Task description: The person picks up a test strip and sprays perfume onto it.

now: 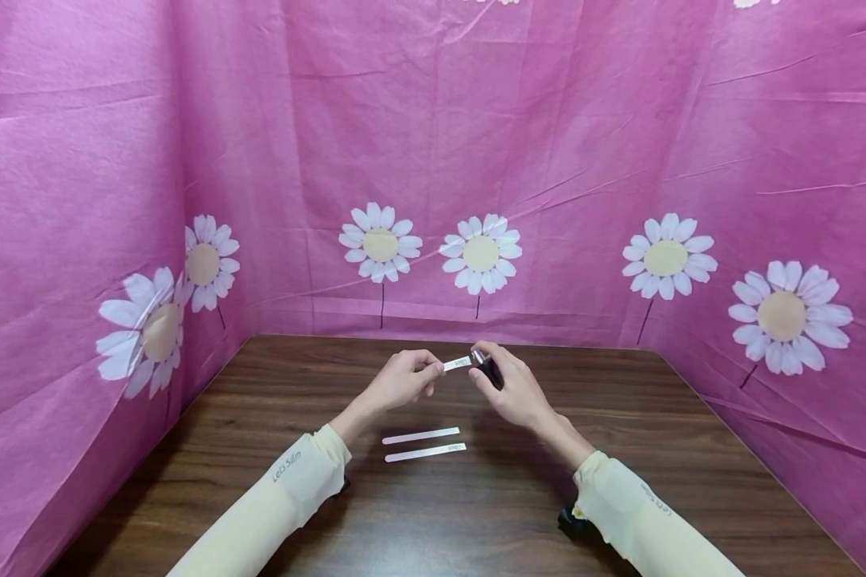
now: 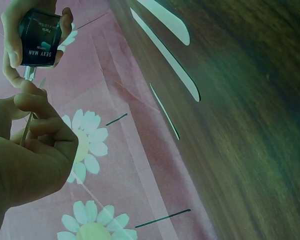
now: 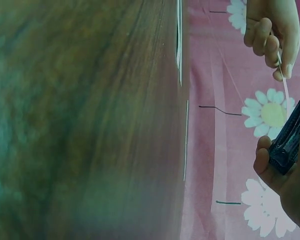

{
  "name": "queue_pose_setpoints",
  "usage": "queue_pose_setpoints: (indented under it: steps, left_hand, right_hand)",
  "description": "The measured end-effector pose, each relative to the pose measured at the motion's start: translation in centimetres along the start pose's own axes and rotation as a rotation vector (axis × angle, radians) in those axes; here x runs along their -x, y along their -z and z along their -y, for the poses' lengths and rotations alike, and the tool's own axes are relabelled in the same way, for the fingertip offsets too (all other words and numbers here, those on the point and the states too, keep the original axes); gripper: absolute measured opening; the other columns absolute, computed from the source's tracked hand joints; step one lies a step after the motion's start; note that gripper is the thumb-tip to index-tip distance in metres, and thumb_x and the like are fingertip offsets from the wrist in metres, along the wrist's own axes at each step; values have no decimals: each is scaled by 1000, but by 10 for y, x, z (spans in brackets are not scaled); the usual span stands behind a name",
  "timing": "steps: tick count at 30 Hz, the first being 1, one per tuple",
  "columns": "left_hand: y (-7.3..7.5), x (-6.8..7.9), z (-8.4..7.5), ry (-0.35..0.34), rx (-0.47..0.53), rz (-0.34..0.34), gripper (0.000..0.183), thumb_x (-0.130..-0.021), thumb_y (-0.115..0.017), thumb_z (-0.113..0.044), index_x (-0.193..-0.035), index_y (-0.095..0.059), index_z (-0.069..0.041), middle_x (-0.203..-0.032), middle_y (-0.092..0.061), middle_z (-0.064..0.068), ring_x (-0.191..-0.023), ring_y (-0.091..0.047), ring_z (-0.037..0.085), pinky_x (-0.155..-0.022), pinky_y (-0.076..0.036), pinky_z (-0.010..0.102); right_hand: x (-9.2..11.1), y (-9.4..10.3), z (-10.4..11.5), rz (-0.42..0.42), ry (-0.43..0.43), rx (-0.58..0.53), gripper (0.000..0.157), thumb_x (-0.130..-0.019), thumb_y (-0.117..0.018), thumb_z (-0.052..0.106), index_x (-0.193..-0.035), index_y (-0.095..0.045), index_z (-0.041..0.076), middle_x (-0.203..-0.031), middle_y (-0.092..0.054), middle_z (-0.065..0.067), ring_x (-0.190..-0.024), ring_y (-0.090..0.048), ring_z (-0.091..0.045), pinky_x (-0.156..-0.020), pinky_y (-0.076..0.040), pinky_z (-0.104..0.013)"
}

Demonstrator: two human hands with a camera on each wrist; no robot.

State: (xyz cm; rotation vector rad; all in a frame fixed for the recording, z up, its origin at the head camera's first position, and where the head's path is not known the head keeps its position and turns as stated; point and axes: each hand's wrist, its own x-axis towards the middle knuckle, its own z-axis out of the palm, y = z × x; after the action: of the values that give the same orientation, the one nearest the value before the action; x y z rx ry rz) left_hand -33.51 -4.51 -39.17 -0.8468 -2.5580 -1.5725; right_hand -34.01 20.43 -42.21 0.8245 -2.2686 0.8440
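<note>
My left hand (image 1: 402, 378) pinches a white paper test strip (image 1: 458, 363) between thumb and fingers, its printed end pointing right. In my right hand (image 1: 515, 386) is a dark perfume bottle (image 2: 40, 40) with a silver spray top (image 1: 478, 355), one finger lying at the top. Lettering on the bottle reads "SEXY MAN" in the left wrist view. The sprayer is right at the strip's printed end, and both hands are raised over the far part of the table. Nearer the body, two more strips, an upper one (image 1: 421, 436) and a lower one (image 1: 426, 453), lie side by side.
The brown wooden table (image 1: 476, 521) ends at a pink cloth (image 1: 548, 160) printed with white daisies, which hangs behind it and along both sides. A thin pale sliver (image 3: 186, 140) shows near the table edge in the wrist views.
</note>
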Motion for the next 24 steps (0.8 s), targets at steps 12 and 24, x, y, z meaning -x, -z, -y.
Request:
queue_pose_setpoints:
  steps: [12,24]
  left_hand:
    - [1,-1,1,-11,-15,-14,15,-104,-59,-18,-98,-69,-8,-63,-61,3,-44,-46,11,-42,-37,26]
    - [1,-1,2,2,-11,-28,15,-103,-59,-17,-98,-70,-7,-63,-61,5,-45,-46,11,-43,-38,25]
  right_hand:
    - [0,-2,3,12,41,19,43,-98,-64,34,-135,-56,15,-110,-63,-2,-93,-59,-20,-80,-49,-45]
    - [0,-3,3,10,40,5,43,-97,-64,36,-134,-56,17,-110,-63,-3,-95,-59,-18,-82,-49,-44]
